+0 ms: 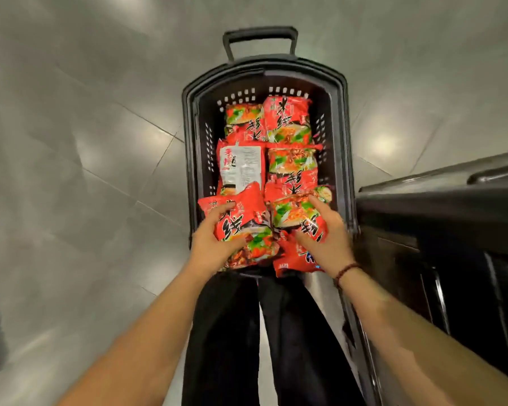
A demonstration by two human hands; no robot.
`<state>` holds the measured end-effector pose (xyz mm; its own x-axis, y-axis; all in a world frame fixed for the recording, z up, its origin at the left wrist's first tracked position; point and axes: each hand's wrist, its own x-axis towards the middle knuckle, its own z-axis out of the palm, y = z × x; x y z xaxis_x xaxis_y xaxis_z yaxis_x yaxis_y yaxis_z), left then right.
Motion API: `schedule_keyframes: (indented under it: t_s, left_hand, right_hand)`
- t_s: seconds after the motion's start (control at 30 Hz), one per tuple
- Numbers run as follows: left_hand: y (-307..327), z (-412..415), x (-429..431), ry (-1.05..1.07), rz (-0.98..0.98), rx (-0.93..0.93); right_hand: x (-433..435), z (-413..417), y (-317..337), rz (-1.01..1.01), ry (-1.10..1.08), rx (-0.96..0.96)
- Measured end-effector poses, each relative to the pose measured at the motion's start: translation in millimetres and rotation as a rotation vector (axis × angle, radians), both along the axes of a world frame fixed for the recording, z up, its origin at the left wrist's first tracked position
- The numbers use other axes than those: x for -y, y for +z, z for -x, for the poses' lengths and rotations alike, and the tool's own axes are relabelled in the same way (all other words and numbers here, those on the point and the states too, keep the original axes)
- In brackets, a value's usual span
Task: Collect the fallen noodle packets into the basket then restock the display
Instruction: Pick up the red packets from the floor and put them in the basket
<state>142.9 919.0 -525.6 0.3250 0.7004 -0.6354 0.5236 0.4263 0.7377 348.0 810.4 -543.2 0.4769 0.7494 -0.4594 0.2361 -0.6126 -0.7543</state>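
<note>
Inspector: Red noodle packets fill the black basket. The left hand grips the near-left packet. The right hand clasps the near-right packet.
Clerk: Recommendation?
Inspector: Restocking judged under way. Lift each packet by its edges without crushing it, then carry it to the dark display alongside.

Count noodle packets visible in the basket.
7 packets: two at the far end, two in the middle, one in the left hand, one in the right hand, one nearest. Others may be hidden beneath.
</note>
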Motion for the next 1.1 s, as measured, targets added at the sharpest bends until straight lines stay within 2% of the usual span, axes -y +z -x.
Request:
schedule_keyframes:
  t_s: [0.17,0.27,0.33,0.4,0.47,0.53,0.6,0.67,0.77,0.9,1.03,1.1]
  left_hand:
    - [-87,-3,-8,-0.152,-0.103,-0.109]
    - [-128,-9,2,-0.278,-0.088,-0.183]
    - [-139,-12,9,-0.342,-0.093,-0.224]
    - [-143,-11,11,-0.403,-0.120,-0.277]
    - [-141,-7,14,-0.517,-0.285,-0.435]
    - [-137,-2,18,-0.610,-0.559,-0.598]
    - [-135,1,20,-0.690,-0.795,-0.614]
    - [-142,1,14,-0.831,-0.915,-0.562]
    - [-158,-1,3,-1.011,-0.866,-0.571]
    - [-171,-5,-1,-1.067,-0.759,-0.618]
    - [-155,-9,-1,-1.166,-0.672,-0.686]
    - [-134,-13,-5,-1.187,-0.638,-0.661]
  right_hand:
    - [-6,4,-80,0.084,0.003,0.010]
    - [-1,9,-113,0.197,0.106,0.060]
    - [2,15,-123,0.276,0.193,0.149]
    - [4,21,-124,0.385,0.283,0.330]
    - [8,25,-120,0.435,0.351,0.605]
    - [11,28,-117,0.332,0.409,0.769]
    - [11,28,-118,0.187,0.499,0.856]
    - [7,26,-127,0.130,0.592,0.880]
    - [5,19,-145,0.218,0.719,0.876]
    - [6,12,-168,0.249,0.738,0.849]
    - [2,16,-153,0.348,0.779,0.742]
    - [0,17,-131,0.342,0.727,0.677]
